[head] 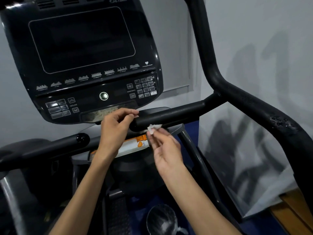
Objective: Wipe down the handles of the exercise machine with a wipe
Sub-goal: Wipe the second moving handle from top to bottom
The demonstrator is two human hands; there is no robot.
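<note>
grey wall behind console (81,53) marked "cybex".
</note>
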